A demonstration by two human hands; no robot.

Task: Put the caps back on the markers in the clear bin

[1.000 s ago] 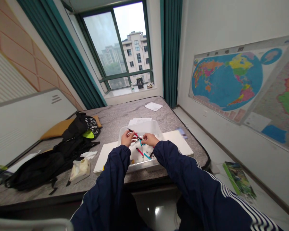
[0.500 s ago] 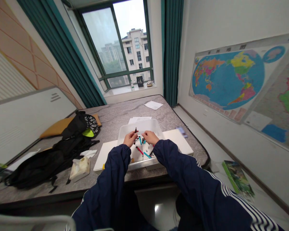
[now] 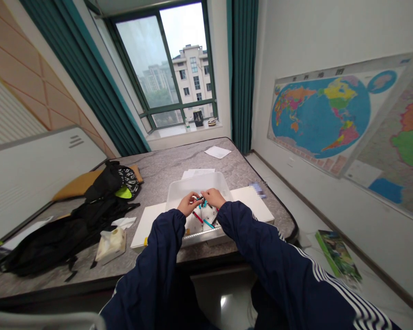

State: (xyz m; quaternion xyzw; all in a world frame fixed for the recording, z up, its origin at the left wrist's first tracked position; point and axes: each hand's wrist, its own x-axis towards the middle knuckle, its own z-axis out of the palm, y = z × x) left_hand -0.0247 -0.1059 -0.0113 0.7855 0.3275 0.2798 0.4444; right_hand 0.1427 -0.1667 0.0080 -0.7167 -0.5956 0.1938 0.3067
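Observation:
Over a clear plastic bin (image 3: 174, 189), my left hand (image 3: 188, 204) pinches a slim black pen (image 3: 200, 199). The fingers of my right hand (image 3: 214, 198) are closed at the pen's other end, so both hands meet on it. Fingers cover much of the pen, and whether it is whole or a part is too small to tell. Below the hands in the bin lie a red pen piece (image 3: 197, 217), a teal pen piece (image 3: 208, 223) and several small dark and teal parts.
The bin stands on a white board or box (image 3: 147, 220) on a grey mattress (image 3: 151, 172). A tissue pack (image 3: 112, 244) and a black backpack (image 3: 51, 240) lie to the left. Paper sheets (image 3: 217, 151) lie farther back. A green box (image 3: 337, 254) is on the floor at right.
The black pen has tipped from upright in my left hand to lying nearly level. My right hand has come in to meet its end. The view has shifted slightly.

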